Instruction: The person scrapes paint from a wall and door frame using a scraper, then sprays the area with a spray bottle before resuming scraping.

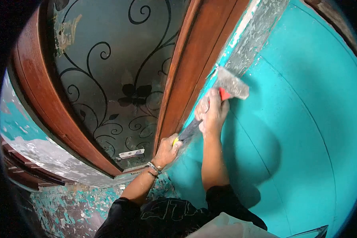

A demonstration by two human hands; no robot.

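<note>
A long-handled scraper (233, 84) lies slantwise along the wall beside the door frame, with a broad pale-smeared metal blade, a red collar, a dark grey handle and a yellow end. My right hand (215, 113) is closed round it just below the collar, its fingers dusted white. Lower down, my left hand (166, 152), with a bracelet at the wrist, grips the yellow end. The blade's upper corner meets the turquoise paint edge at the foot of a bared grey strip (252, 41). Whether the whole blade edge touches the wall cannot be seen.
A brown wooden frame (198, 59) runs close along the left of my hands, around a dark glass pane (119, 47) with scrollwork. Turquoise wall (297, 131) spreads to the right. Paint flakes litter the floor (75, 206) below. A small white label (131, 153) sits low on the pane.
</note>
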